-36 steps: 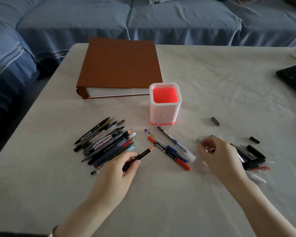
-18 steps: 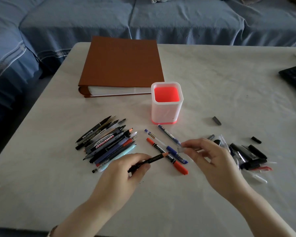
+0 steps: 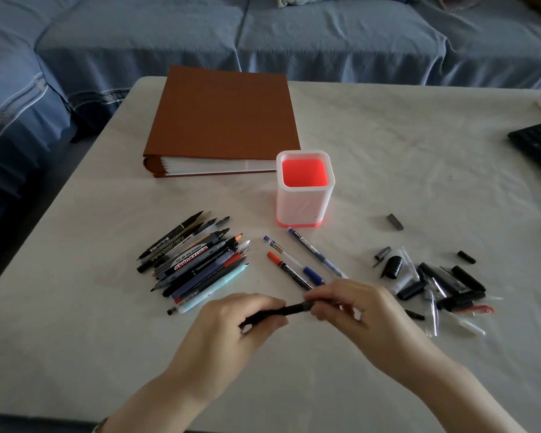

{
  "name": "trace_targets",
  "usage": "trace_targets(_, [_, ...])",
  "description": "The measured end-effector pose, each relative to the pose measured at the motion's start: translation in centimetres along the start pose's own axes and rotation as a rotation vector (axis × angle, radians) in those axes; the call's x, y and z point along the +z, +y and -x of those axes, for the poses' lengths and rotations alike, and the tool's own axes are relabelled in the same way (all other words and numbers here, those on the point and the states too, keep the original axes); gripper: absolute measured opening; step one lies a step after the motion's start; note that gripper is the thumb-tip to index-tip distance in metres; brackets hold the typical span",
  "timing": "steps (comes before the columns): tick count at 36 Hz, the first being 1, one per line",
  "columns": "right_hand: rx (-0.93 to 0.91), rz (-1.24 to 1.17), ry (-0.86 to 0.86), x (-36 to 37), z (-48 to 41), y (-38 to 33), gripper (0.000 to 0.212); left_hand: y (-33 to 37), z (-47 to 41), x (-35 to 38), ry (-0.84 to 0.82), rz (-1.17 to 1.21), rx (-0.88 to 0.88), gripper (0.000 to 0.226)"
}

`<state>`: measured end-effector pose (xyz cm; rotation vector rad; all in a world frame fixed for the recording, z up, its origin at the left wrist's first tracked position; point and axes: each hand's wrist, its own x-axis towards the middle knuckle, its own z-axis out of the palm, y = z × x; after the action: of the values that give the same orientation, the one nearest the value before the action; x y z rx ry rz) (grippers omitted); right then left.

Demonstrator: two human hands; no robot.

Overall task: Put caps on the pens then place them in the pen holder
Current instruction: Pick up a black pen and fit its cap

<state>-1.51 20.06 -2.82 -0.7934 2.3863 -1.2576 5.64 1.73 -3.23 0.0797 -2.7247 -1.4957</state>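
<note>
Step in hand: capping. A black pen is held just above the worktop, near its front edge and well apart from the pen holder. The barrel is gripped by the curled fingers of the left hand. The tip end is pinched by the right hand, where a cap appears to be pressed on; full seating cannot be confirmed. No pens are seen in the holder. Next move, as judged: the cap is to be pushed home along the barrel, then the pen lowered into the holder.
</note>
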Motion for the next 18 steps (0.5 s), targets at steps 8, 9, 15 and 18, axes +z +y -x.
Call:
trace_targets(8, [-0.263,0.316,-0.023,-0.2,-0.6,0.2,0.024,0.3,-0.8,-0.5,-0.208,0.376,-0.307,0.015])
trace_targets(9, [-0.284,0.364,-0.035,-0.1,-0.7,0.3,0.024,0.1,-0.8,-0.6,-0.225,0.364,-0.307,0.013])
trace_targets(15, [-0.311,0.585,-0.057,2.1,-0.4,2.0,0.026,-2.2,-0.2,-0.6,-0.225,-0.163,-0.057,0.027])
trace_targets(18, [-0.154,0.539,0.079,2.7,0.0,3.1,0.025,-3.8,-0.4,-1.0,-0.005,-0.368,0.076,0.041])
